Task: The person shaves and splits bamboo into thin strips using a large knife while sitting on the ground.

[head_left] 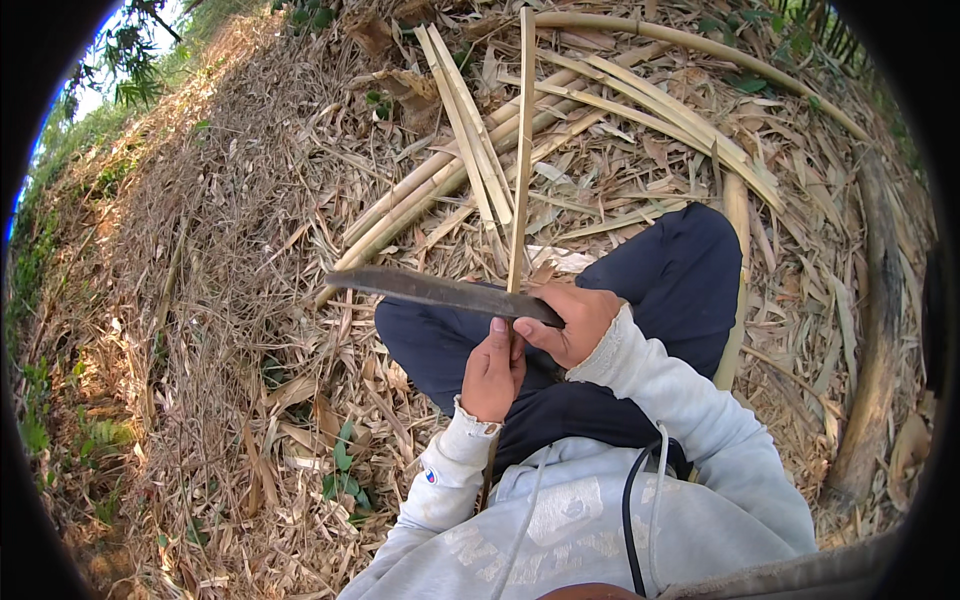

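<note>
A long, dark-bladed machete (430,289) lies crosswise above my lap, its tip pointing left. My right hand (580,318) is closed round its handle end, thumb pressed near the base of the blade. A narrow, pale bamboo strip (521,160) stretches away from me and passes behind the blade. Just below the blade, my left hand (493,370) pinches the strip between thumb and fingers. The two hands almost touch. My fingers and the machete hide part of the strip where they meet.
Split bamboo strips (467,130) lie ahead on dry leaf litter. Bamboo poles (420,205) cross beneath them, and another pole (735,220) runs by my right knee. A weathered log (878,330) lies at the far right. My crossed legs (680,280) sit under the work.
</note>
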`<state>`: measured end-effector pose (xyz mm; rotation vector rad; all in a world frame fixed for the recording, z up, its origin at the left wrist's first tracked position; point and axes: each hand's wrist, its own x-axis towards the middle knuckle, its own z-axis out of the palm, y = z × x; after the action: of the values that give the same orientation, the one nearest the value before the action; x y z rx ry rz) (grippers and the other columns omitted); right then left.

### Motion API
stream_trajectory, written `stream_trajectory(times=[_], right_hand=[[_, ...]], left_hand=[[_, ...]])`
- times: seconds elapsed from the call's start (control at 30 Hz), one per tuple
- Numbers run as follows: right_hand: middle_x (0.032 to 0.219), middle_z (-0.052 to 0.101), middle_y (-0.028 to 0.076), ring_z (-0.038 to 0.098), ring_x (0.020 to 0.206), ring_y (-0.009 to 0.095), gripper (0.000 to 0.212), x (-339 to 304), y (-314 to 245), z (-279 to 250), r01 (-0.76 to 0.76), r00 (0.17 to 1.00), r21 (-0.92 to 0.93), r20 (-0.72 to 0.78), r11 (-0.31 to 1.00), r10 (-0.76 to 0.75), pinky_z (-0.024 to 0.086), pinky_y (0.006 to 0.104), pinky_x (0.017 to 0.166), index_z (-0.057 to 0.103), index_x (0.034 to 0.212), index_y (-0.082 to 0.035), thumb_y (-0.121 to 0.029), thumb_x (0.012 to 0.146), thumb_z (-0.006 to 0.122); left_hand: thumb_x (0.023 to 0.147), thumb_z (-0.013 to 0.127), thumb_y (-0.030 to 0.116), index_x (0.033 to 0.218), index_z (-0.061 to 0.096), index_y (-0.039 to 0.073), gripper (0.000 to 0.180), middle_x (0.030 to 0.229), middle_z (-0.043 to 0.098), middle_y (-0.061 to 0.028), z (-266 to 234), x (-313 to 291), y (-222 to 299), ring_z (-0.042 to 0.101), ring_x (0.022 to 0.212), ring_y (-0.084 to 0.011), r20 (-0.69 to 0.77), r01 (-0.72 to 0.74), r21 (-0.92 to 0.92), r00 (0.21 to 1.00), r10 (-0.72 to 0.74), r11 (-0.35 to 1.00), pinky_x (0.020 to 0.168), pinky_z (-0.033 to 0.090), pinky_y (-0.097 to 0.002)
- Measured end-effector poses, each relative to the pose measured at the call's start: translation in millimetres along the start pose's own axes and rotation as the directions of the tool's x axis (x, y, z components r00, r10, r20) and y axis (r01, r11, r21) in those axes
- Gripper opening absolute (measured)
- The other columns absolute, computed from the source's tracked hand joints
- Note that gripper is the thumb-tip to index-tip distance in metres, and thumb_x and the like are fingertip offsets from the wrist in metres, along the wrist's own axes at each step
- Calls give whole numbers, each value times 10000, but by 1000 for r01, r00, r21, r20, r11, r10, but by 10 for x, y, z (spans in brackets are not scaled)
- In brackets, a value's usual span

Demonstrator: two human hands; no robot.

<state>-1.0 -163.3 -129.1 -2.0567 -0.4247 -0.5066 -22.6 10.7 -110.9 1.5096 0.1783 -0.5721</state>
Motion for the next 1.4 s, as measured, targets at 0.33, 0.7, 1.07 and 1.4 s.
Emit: stream_trajectory(times=[0.33, 0.7, 1.07, 1.4], right_hand=[[612, 546, 76, 592, 514, 255, 642, 69, -72, -179, 294, 955, -336, 140, 895, -261, 467, 336, 479, 592, 722, -61, -697, 704, 677], [564, 595, 104, 640, 522, 290, 617, 77, 179, -386, 160, 973, -379, 217, 911, -81, 502, 396, 465, 625, 746, -80, -695, 783, 621], [619, 613, 157, 642, 603, 365, 644, 426, 818, -728, -171, 966, -482, 90, 859, 243, 508, 431, 540, 595, 756, -45, -674, 872, 524], [613, 599, 155, 625, 595, 371, 613, 682, 894, -701, -249, 925, -530, 118, 810, 362, 487, 447, 548, 667, 841, -85, -648, 933, 442]], left_hand=[[1017, 420, 141, 849, 569, -44, 291, 691, 579, -170, 68, -158, -346, 548, 605, -319, -48, -420, 759, 726, 686, 498, 555, 404, -401], [1066, 323, 305, 835, 562, -21, 466, 593, 515, -217, 169, -572, -228, 522, 533, -416, -161, -158, 747, 900, 405, 646, 512, 380, -439], [1056, 363, 241, 835, 522, 2, 362, 586, 513, -225, 81, -880, -214, 545, 545, -449, -163, -112, 701, 937, 311, 705, 489, 384, -477], [1053, 375, 260, 865, 574, -1, 379, 567, 524, -216, 38, -930, -280, 557, 513, -428, -190, -59, 699, 946, 264, 712, 473, 394, -464]])
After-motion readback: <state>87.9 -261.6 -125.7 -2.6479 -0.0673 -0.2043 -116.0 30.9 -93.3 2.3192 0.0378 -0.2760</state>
